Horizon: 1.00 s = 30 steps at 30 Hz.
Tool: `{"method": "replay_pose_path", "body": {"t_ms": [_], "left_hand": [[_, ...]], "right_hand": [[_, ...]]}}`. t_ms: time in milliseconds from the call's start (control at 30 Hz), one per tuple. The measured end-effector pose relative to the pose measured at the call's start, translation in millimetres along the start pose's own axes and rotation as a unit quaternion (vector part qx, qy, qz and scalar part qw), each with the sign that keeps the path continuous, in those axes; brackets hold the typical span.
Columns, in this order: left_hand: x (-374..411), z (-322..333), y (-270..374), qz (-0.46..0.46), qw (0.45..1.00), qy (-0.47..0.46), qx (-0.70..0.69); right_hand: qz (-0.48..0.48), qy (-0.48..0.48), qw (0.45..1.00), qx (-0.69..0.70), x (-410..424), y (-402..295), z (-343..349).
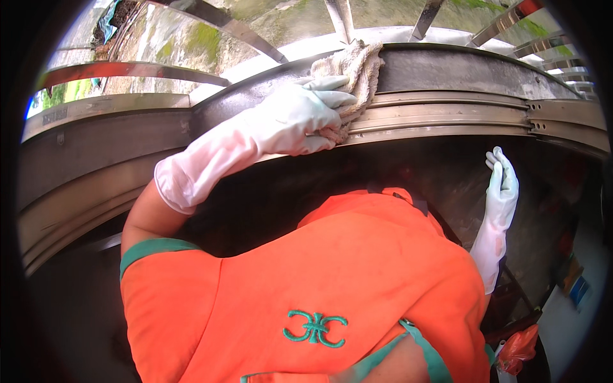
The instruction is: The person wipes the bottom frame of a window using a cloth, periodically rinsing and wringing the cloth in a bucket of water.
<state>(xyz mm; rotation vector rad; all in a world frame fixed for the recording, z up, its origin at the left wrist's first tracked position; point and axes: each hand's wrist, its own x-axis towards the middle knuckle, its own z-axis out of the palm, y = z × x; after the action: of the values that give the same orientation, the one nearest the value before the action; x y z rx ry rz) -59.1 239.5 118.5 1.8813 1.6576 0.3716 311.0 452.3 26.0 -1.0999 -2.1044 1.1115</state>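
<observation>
My left hand [299,117], in a pale rubber glove with a pink cuff, grips a beige terry cloth [366,72]. The cloth is bunched under the fingers and lies across the dark window ledge [431,69] and the metal sliding-window track [440,115]. Off to the right, below the track, my right hand [503,186] wears a matching glove. It holds nothing that I can see, and its thumb stands apart from its loosely bent fingers.
Metal window bars [426,19] rise beyond the ledge, with a mossy concrete surface [201,38] outside. Another frame section [105,127] meets the ledge at a corner on the left. A red plastic bag [517,349] is low on the right, near a pale surface [570,330].
</observation>
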Motion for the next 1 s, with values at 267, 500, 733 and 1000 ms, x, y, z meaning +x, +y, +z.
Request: {"method": "replay_pose_path", "body": {"t_ms": [267,500,733,1000], "left_hand": [[6,-18,3,0.023,0.995,-0.097,-0.033],[26,-4,18,0.045,0.993,-0.075,0.079],[36,12,35,-0.002,0.980,-0.025,0.196],[76,17,54,-0.035,0.987,0.020,0.155]], "right_hand": [[0.021,0.009,1.000,0.011,-4,4,-16],[0.027,-0.008,0.999,0.031,-3,13,-14],[0.018,-0.020,0.999,0.045,0,12,-2],[0.026,-0.016,0.999,0.044,-6,9,-1]]}}
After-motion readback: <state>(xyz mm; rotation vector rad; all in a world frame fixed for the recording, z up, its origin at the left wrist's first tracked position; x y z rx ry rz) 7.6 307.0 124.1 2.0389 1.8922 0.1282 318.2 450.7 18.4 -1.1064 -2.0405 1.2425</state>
